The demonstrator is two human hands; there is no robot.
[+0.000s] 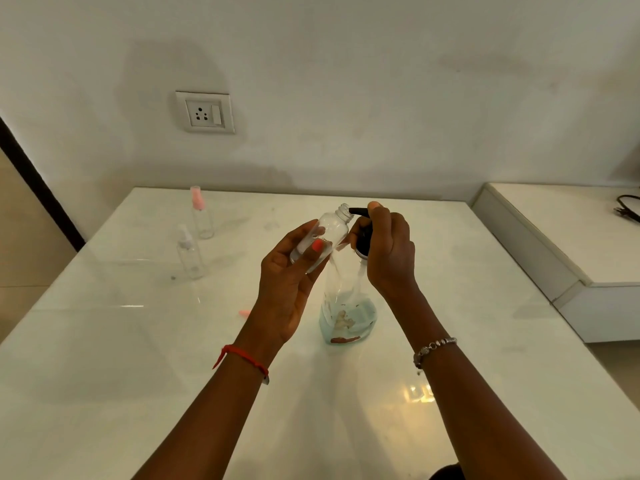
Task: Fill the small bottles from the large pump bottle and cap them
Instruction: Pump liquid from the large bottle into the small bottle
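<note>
Holding the small bottle [332,226], likely light and slippery, round its middle in the left grip [287,285], with the right grip [391,251] wrapped round the pump [358,212].

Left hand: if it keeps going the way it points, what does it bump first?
Most likely the black pump spout. The left hand grips the small bottle tilted toward it, so the bottle's open mouth would touch the spout first, beside the right hand. Depth is hard to judge.
</note>
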